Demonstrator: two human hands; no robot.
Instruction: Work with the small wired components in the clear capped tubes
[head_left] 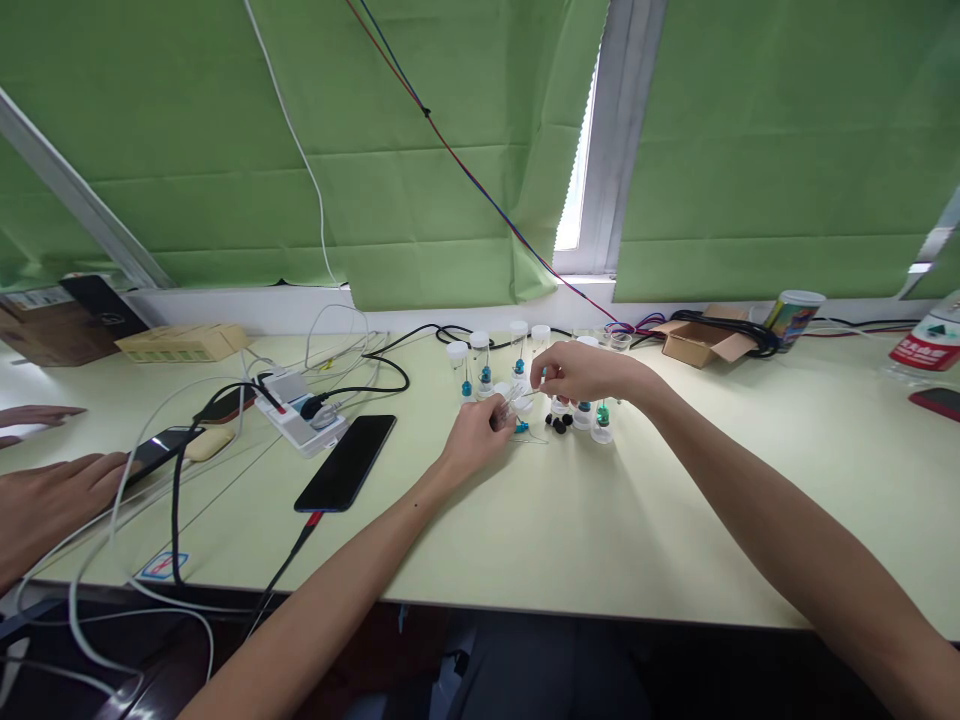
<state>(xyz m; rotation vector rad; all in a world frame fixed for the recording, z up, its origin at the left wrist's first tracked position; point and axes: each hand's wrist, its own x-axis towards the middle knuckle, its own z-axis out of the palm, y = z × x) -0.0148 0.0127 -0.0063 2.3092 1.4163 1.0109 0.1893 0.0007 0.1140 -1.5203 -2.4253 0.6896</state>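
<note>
My left hand [482, 430] rests low over the table, its fingers closed around a small clear tube-like piece [512, 394]. Just right of it, my right hand [574, 372] hovers with thumb and fingertips pinched on a thin pale strand or stick, too small to name. Around both hands stand several clear vials with white caps [480, 362], with blue-green pieces inside. One vial at the right holds a green piece [602, 414]. A small cluster of black pieces [559, 424] lies between the hands. A loose blue piece [521, 427] sits beside my left fingers.
A black phone [346, 463] and a white power strip [300, 415] with cables lie to the left. Another person's hand [67, 495] touches a phone at far left. Behind on the right are an open cardboard box [705, 340], a canister [793, 318] and a bottle [928, 340].
</note>
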